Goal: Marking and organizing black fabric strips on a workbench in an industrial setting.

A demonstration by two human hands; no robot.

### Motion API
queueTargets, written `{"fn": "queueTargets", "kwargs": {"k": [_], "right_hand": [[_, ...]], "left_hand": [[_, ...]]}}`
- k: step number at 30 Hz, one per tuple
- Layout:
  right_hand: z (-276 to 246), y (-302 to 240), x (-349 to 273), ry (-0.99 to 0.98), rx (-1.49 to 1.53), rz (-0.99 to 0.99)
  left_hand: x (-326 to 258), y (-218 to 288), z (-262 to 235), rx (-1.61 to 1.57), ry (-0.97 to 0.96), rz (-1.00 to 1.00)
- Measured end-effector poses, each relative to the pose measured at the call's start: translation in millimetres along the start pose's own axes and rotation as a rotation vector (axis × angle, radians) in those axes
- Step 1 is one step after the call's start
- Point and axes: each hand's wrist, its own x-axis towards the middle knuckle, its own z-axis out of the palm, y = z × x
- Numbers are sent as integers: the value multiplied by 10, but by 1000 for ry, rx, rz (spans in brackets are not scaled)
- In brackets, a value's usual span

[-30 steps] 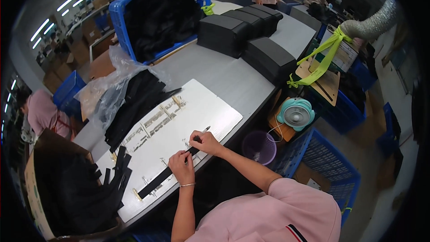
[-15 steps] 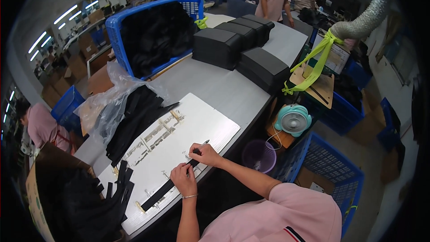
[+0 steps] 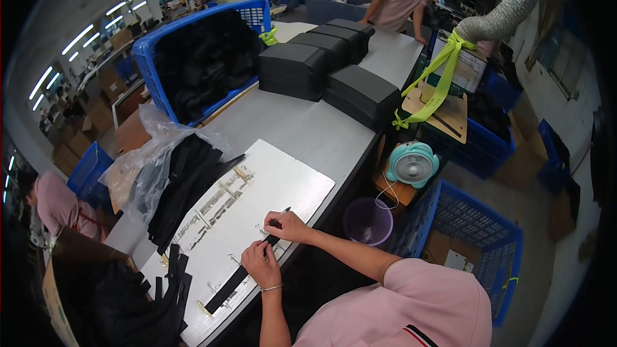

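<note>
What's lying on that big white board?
A long black strip lies there, partly covered by the left hand and right hand. More black strips overlap the left side of the board; whatever is beneath them is hidden.

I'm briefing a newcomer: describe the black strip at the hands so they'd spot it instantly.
On the grey table, find the white board. Along its near edge, the black strip meets the left hand and right hand. Unlike the heaped strips farther left, it lies straight and alone.
</note>
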Motion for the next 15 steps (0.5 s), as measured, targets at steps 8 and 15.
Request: {"fn": "queueTargets", "kwargs": {"k": [8,15], "right_hand": [[13,27,-10,-25,-10,59],[7,17,-11,-27,-3,99]], "left_hand": [[-1,7,-3,2,0,10],[-7,-13,13,15,-5,-5]]}}
